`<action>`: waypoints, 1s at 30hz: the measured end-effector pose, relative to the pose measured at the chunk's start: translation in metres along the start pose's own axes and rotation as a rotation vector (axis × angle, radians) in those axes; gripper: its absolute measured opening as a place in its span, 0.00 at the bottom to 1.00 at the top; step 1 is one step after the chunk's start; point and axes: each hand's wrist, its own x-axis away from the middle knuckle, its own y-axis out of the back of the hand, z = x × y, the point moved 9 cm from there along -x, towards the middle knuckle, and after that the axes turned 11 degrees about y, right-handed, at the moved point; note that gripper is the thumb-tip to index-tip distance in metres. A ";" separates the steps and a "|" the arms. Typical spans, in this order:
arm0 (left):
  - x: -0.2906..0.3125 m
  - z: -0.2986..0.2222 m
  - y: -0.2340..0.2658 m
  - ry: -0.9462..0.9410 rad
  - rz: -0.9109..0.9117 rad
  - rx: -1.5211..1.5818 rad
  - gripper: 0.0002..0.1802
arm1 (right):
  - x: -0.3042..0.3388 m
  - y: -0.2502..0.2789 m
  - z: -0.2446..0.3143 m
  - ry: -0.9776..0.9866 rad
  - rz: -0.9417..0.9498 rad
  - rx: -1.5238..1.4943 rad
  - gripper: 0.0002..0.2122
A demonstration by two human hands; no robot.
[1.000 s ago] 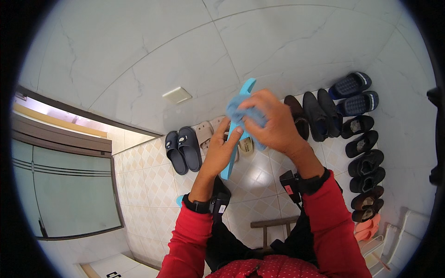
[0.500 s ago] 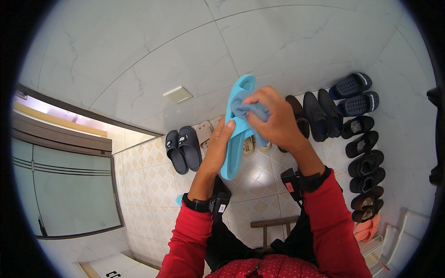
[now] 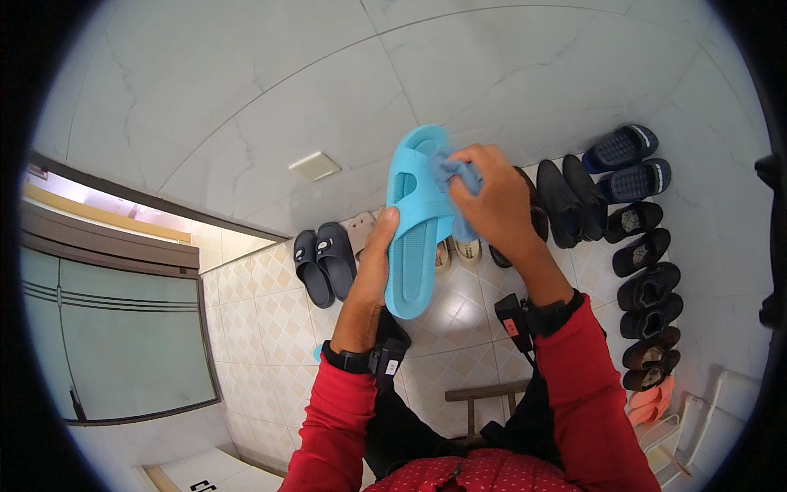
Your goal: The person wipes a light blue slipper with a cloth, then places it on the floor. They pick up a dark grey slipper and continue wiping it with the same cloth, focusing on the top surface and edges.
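Observation:
A light blue slide slipper (image 3: 412, 271) is held up in front of me, its toe end pointing away and its footbed facing me. My left hand (image 3: 375, 250) grips its left edge, thumb over the side near the strap. In my right hand (image 3: 496, 201) is a bunched blue-grey cloth (image 3: 459, 174), pressed at the right side of the slipper's strap. The cloth's upper part is slightly blurred, and its lower end hangs below my fingers. My left fingers are mostly hidden behind the slipper.
Dark slippers (image 3: 334, 262) stand on the tiled floor (image 3: 270, 328) by the wall, with beige footwear partly behind the held slipper. Dark shoes (image 3: 561, 205) and several more pairs line the right wall, ending at coral slippers (image 3: 652, 402). A wooden stool (image 3: 484, 394) sits between my legs.
The slipper has turned so its footbed and strap face me more broadly. My right hand and the cloth have shifted slightly right, from the strap's middle to its right side.

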 end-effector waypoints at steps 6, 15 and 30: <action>0.003 0.003 -0.006 0.082 0.148 0.130 0.40 | -0.007 0.016 -0.018 -0.072 -0.162 -0.268 0.11; 0.004 0.000 -0.011 0.054 0.222 0.220 0.43 | -0.006 0.019 -0.029 -0.229 -0.128 -0.227 0.12; 0.002 0.002 -0.024 0.111 0.423 0.494 0.45 | -0.001 0.004 -0.030 -0.332 -0.176 -0.643 0.12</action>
